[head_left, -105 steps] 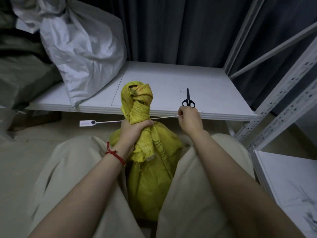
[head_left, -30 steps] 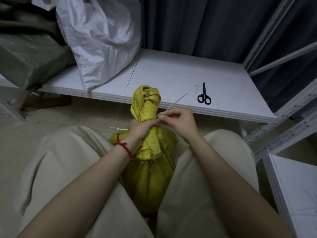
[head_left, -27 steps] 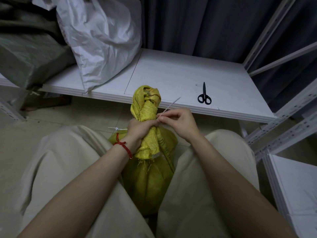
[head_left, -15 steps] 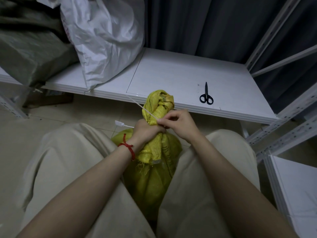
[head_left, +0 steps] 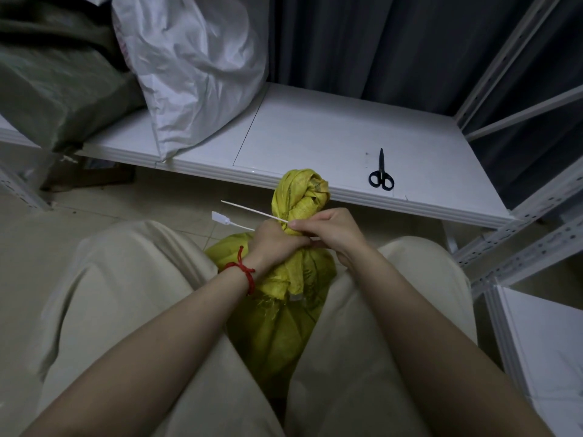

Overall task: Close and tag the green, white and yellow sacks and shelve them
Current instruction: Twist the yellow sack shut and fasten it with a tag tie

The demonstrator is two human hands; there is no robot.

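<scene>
1. Whereas a few seconds ago the white tie (head_left: pixel 249 211) ran straight out to the right in the head view, its free end has since been led round the sack's neck (head_left: pixel 299 197) and now points left, just above the tag label (head_left: pixel 220 217).
2. The left hand (head_left: pixel 271 239) grips the twisted neck of the yellow sack (head_left: pixel 277 326), which stands on the floor (head_left: pixel 157 200) between the person's knees. The right hand (head_left: pixel 328 230) pinches the tie against the neck.
3. The loop looks wrapped but not yet locked, so threading the tip through the label's head likely comes next.
4. Scissors (head_left: pixel 381 175) lie near the front edge of the white shelf (head_left: pixel 315 137). The white sack (head_left: pixel 195 67) rests on it at the left, with the green sack (head_left: pixel 53 83) beyond.
5. A dark curtain (head_left: pixel 362 42) hangs behind, and perforated uprights (head_left: pixel 520 216) stand at the right.
</scene>
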